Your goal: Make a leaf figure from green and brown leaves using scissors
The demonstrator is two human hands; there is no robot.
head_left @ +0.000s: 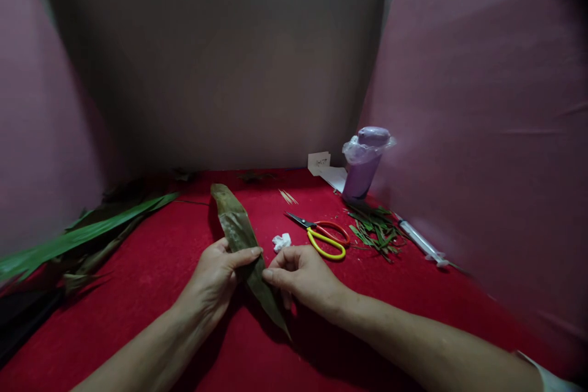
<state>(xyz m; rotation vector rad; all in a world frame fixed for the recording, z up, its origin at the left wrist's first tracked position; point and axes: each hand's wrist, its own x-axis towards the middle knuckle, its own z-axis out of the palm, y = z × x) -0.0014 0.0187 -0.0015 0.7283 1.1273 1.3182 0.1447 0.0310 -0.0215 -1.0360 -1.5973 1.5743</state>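
Note:
A long, dull green leaf [236, 226] with a folded, layered upper part slants across the middle of the view. My left hand [218, 272] grips it about halfway down, thumb on top and fingers beneath. On the leaf's right edge, my right hand [303, 275] pinches with thumb and forefinger; its other fingers curl under and are partly hidden. A crumpled white tissue [282, 242] lies just beyond my right hand. Behind that hand, scissors [321, 233] with one red and one yellow handle loop rest on the cloth, blades slightly apart.
Several toothpicks [288, 197] lie farther back on the red cloth [151, 318]. Cut green leaf strips [376, 229] and a syringe [420, 242] are at right, near a purple container [361, 177] lined with plastic. Long green leaves [87, 239] lie along the left. Pink and grey walls enclose the table.

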